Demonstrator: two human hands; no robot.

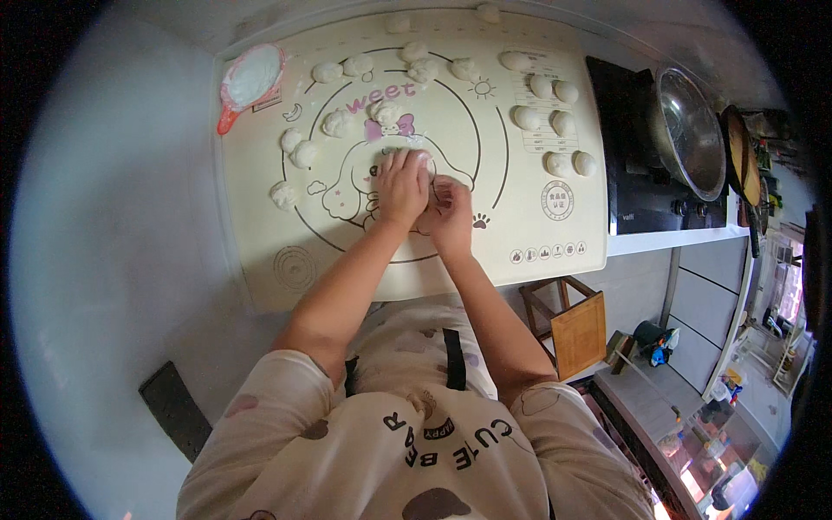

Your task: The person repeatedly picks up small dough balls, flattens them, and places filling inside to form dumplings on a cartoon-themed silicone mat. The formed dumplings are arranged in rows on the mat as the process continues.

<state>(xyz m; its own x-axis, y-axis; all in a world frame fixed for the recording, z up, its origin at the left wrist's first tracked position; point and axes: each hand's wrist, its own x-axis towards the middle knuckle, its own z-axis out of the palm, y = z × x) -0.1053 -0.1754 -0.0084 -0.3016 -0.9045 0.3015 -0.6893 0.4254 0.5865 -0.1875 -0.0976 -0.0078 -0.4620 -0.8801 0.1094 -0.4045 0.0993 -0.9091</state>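
Observation:
My left hand (404, 186) lies palm down with its fingers extended over a piece of dough (421, 158), most of which is hidden. Close at its right side, my right hand (450, 209) has curled fingers; whether it grips any dough cannot be seen. Both are over the printed middle of a cream-coloured kneading mat (416, 276). Beyond the fingers sit rough dough pieces (385, 112), with others (303, 154) to the left and near the far edge. Smoother dough balls (526, 117) stand grouped on the mat's right side.
A red-rimmed scoop of white flour (255, 75) rests at the mat's far left corner. Right of the mat, a large metal bowl (689, 133) stands on a black gas hob (650, 214), with a pan (741, 156) beyond it. A wooden stool (577, 335) is below the counter.

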